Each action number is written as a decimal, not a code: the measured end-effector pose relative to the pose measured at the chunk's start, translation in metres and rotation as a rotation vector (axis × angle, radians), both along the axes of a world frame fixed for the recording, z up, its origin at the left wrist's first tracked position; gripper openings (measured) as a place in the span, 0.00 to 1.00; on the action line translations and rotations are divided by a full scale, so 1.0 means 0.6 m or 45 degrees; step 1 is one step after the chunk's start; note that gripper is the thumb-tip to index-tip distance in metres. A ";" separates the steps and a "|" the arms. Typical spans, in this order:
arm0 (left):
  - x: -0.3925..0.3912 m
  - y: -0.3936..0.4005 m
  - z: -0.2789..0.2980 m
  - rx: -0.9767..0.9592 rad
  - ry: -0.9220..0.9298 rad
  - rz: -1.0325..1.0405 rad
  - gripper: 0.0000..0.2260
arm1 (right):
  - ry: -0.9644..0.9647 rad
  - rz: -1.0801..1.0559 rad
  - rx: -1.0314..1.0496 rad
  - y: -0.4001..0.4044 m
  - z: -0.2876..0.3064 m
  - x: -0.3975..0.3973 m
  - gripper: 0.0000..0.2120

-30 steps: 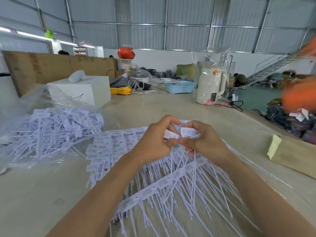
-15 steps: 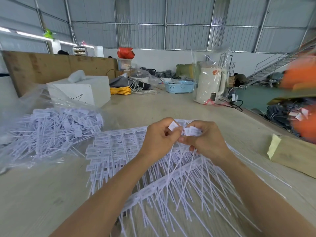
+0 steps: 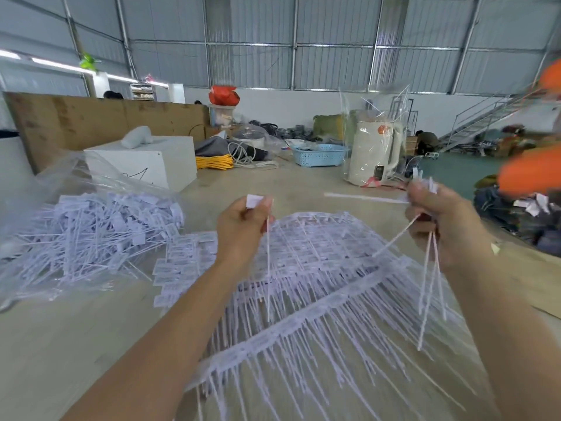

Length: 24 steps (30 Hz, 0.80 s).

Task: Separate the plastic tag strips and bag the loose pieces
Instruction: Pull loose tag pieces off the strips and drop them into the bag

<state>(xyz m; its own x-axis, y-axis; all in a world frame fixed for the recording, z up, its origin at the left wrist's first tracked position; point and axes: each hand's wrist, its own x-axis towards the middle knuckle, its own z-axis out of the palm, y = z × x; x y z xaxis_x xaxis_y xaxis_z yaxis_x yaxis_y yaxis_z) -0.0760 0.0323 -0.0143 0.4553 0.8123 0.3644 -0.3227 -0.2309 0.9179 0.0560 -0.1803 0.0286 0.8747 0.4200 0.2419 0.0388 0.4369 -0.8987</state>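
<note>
A large metal-walled warehouse is seen behind a pale worktable (image 3: 91,344). A fanned heap of joined white plastic tag strips (image 3: 303,287) is spread across the table in front of the person. A single loose tag (image 3: 267,253) is pinched by the left hand (image 3: 243,229), its stem hanging down. Several loose tags (image 3: 431,268) are gripped by the curled fingers of the right hand (image 3: 440,220). At the left, a clear plastic bag (image 3: 76,232) is filled with separated pieces.

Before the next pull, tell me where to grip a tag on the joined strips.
Pinch its flat rectangular head, coming from above, as the left hand grips the loose tag. On the joined strips the stems are thin and crowded; the heads give flat faces.
</note>
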 end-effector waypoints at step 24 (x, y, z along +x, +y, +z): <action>0.010 -0.123 0.000 0.145 0.365 -0.623 0.18 | -0.303 0.050 -0.218 0.080 -0.047 -0.063 0.06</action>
